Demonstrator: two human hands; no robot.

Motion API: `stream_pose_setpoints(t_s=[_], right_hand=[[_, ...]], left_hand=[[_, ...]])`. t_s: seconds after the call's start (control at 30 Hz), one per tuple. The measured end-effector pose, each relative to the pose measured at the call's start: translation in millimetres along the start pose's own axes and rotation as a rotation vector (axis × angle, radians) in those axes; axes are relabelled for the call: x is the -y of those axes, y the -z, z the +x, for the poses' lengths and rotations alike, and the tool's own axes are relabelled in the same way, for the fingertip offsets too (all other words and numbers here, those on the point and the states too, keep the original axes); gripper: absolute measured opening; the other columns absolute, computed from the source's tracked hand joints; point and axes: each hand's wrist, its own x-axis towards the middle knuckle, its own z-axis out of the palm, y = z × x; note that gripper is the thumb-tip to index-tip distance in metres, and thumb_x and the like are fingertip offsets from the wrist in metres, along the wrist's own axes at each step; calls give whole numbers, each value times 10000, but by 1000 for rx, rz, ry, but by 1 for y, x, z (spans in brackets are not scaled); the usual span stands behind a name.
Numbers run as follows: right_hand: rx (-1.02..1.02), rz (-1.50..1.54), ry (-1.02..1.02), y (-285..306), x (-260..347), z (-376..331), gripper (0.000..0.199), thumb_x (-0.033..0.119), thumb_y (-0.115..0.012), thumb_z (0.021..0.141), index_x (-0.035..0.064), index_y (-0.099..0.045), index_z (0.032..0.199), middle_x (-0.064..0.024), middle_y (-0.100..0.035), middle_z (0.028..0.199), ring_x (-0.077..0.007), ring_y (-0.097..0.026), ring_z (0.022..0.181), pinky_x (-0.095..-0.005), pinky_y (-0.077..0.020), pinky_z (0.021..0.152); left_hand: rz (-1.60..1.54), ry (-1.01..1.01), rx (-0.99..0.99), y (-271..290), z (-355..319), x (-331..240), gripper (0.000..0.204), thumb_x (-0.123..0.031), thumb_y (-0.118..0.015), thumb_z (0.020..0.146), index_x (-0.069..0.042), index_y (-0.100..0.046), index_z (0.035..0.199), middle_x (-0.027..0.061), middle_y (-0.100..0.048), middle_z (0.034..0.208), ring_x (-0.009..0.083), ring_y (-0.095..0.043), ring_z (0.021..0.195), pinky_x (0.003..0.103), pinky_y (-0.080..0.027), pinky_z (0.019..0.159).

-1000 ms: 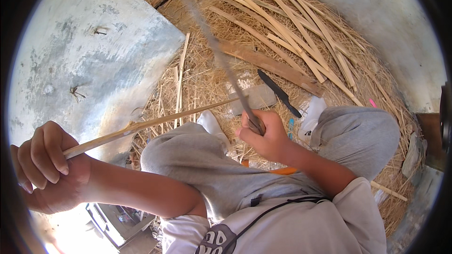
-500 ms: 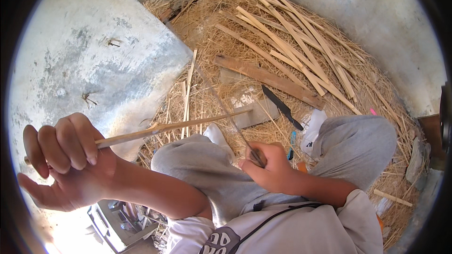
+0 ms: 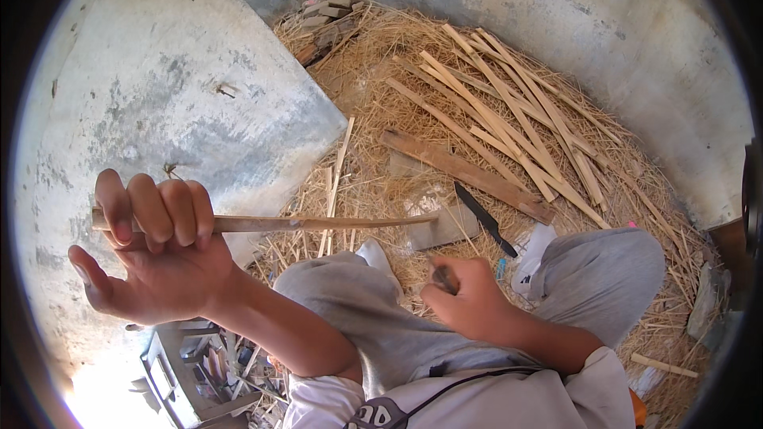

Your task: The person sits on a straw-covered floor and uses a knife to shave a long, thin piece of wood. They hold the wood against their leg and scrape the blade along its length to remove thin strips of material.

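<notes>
My left hand [image 3: 163, 230] is raised at the left, its fingers curled round one end of a long bamboo strip [image 3: 318, 223], the thumb held apart. The strip runs level to the right, and its thinner tip is above a grey slab [image 3: 457, 230]. My right hand [image 3: 473, 298] is closed on the handle of a knife [image 3: 445, 278], low over my lap. That knife's blade points away and barely shows now; the earlier frame has it long and thin. Beyond my right hand, a black knife [image 3: 485, 217] lies on the straw.
Straw [image 3: 366, 83] covers the floor. Many bamboo strips [image 3: 517, 131] are piled at the far right, beside a brown plank [image 3: 465, 175]. Bare walls [image 3: 183, 56] close in on the left and far side. A grey open-fronted box [image 3: 171, 369] stands at lower left.
My left hand has shifted right and slightly up with the bamboo strip, which is more level. The knife in my right hand has turned, and its blade no longer crosses the strip. The view has tilted.
</notes>
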Motion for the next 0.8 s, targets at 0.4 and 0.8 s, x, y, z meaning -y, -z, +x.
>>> stream_pose_setpoints(t_s=[0.4, 0.8], right_hand=[[269, 124, -306, 7, 8, 28, 211, 170, -648, 879, 11, -576, 760, 1, -499, 558, -67, -463, 513, -277, -369, 481], [274, 23, -347, 3, -47, 49, 237, 199, -655, 854, 7, -586, 734, -20, -506, 547, -118, -524, 483, -295, -411, 488]], left_hand=[[9, -42, -135, 4, 9, 6, 462, -545, -435, 977, -143, -356, 763, -33, -255, 537, 70, -129, 434, 255, -153, 356], [23, -27, -122, 0, 7, 6, 468, -563, -423, 962, -138, -378, 771, -40, -259, 537, 72, -142, 440, 265, -155, 374]])
